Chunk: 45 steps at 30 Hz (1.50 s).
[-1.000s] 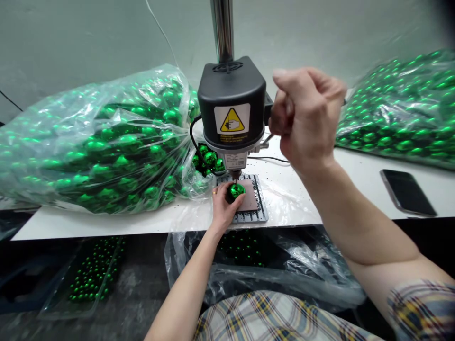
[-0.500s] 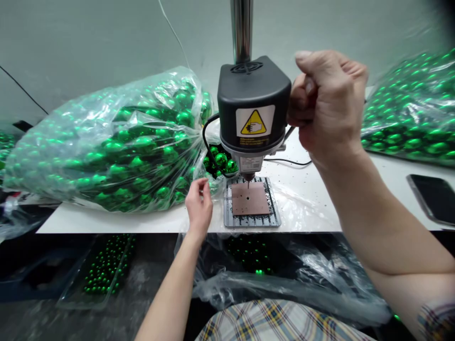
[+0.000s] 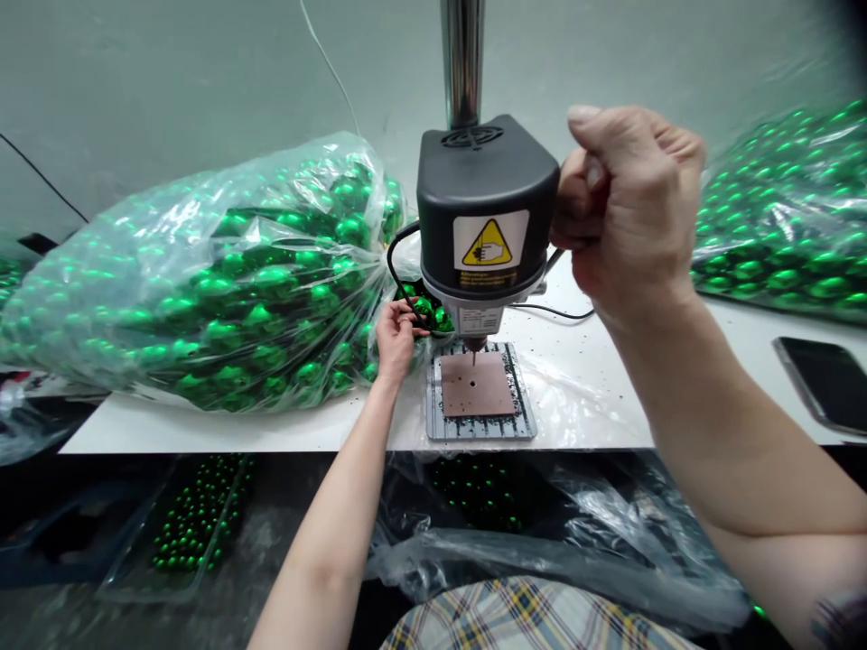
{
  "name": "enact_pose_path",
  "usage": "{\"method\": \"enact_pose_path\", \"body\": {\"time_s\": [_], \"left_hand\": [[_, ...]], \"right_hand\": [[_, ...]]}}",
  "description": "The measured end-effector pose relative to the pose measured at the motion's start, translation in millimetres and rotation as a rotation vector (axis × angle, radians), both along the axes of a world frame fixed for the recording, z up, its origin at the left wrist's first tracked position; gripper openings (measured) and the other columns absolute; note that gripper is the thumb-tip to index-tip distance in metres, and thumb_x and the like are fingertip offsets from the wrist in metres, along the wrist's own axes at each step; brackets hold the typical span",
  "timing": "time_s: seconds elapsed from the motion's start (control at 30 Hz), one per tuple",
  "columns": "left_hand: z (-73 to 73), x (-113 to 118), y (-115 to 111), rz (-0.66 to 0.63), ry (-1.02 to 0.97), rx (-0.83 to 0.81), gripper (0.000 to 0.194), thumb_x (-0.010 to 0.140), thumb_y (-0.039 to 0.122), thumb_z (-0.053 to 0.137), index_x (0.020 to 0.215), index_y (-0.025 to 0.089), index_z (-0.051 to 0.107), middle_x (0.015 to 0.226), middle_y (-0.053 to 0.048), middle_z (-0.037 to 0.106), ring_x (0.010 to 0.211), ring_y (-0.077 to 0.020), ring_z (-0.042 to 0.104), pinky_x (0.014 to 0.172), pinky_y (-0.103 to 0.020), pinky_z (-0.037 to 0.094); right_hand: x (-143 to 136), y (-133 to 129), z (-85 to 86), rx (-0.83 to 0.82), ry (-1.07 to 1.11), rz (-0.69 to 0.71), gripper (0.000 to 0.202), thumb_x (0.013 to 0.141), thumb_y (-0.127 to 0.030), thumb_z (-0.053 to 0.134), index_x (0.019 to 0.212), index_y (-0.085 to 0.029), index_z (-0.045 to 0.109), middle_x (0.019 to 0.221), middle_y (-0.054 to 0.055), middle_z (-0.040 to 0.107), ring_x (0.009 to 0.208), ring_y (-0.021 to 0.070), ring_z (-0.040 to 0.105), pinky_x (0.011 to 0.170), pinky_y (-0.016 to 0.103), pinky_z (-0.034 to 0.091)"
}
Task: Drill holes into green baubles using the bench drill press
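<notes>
My left hand (image 3: 396, 338) is at the mouth of a clear plastic bag (image 3: 223, 298) full of shiny green balls. Its fingers are apart and slightly bent, reaching over loose green balls (image 3: 440, 318) there, with nothing visibly held. My right hand (image 3: 637, 194) is closed in a fist beside the black drill press head (image 3: 488, 199), around its lever (image 3: 554, 260), which the fingers mostly hide. Below the head, a thin drill bit (image 3: 474, 358) points down at a brown board (image 3: 478, 397) with a small dark hole. The board lies on the grooved metal base (image 3: 433, 424).
Another bag of green balls (image 3: 778, 226) stands at the right, with a phone (image 3: 823, 379) in front of it. Dark shavings lie around the base on the white table (image 3: 271, 431). Below the table edge are a clear bin (image 3: 145, 578) of green balls and crumpled plastic (image 3: 555, 560).
My left hand has moved forward and slightly right to the loose balls, its fingers spreading. My right hand stays closed at the lever. The view has shifted slightly.
</notes>
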<state>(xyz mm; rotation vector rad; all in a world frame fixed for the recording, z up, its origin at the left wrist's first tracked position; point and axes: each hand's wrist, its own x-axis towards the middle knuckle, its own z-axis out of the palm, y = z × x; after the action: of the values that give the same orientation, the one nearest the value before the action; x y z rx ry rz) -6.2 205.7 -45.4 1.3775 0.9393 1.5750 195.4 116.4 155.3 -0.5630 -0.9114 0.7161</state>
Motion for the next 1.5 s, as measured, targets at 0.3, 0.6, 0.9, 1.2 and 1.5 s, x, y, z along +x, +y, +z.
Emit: {"method": "enact_pose_path", "body": {"time_s": [0.3,0.6,0.9,1.2,1.5], "left_hand": [[4.4,1.2,31.4,-0.316,0.314,-0.128,0.021,0.072,0.026,0.073,0.090,0.016,0.066,0.062,0.002,0.064,0.047,-0.0110,0.058,0.044,-0.021,0.051],[28.9,2.2,20.2,-0.373,0.923,0.223,0.029,0.071,0.020,0.074,0.100,0.019,0.075,0.113,-0.007,0.072,0.108,-0.0259,0.067,0.092,-0.033,0.054],[9.4,-11.0,-17.1,-0.064,0.700,0.209,0.031,0.086,0.035,0.066,0.114,0.023,0.068,0.119,-0.007,0.063,0.084,-0.0141,0.065,0.070,-0.023,0.052],[1.4,-29.3,-56.8,0.077,0.030,-0.054,0.050,0.086,0.051,0.066,0.127,0.025,0.055,0.123,-0.008,0.062,0.080,-0.0128,0.069,0.075,-0.028,0.059],[8.7,-15.5,-54.0,0.268,0.466,0.114,0.043,0.074,0.026,0.077,0.115,0.022,0.065,0.114,-0.007,0.059,0.106,-0.0205,0.061,0.087,-0.030,0.054]], "right_hand": [[3.5,1.6,-5.0,0.085,-0.083,0.032,0.040,0.084,-0.019,0.067,0.050,-0.020,0.045,0.043,-0.003,0.044,0.032,0.0070,0.023,0.029,0.027,0.009],[2.5,1.5,-5.7,0.068,-0.104,0.003,0.042,0.084,-0.027,0.069,0.053,-0.022,0.040,0.044,-0.005,0.042,0.035,0.0074,0.024,0.030,0.026,0.012],[5.2,4.5,-8.8,0.032,-0.169,-0.043,0.050,0.077,-0.047,0.076,0.057,-0.023,0.037,0.048,-0.006,0.042,0.037,0.0069,0.025,0.032,0.028,0.015],[4.8,1.7,-9.9,-0.020,-0.231,-0.113,0.053,0.078,-0.055,0.072,0.057,-0.023,0.036,0.052,-0.004,0.041,0.040,0.0082,0.026,0.035,0.028,0.017],[4.0,3.1,-10.6,-0.004,-0.195,-0.093,0.052,0.078,-0.052,0.073,0.057,-0.022,0.036,0.052,-0.004,0.041,0.040,0.0073,0.025,0.037,0.029,0.014]]}}
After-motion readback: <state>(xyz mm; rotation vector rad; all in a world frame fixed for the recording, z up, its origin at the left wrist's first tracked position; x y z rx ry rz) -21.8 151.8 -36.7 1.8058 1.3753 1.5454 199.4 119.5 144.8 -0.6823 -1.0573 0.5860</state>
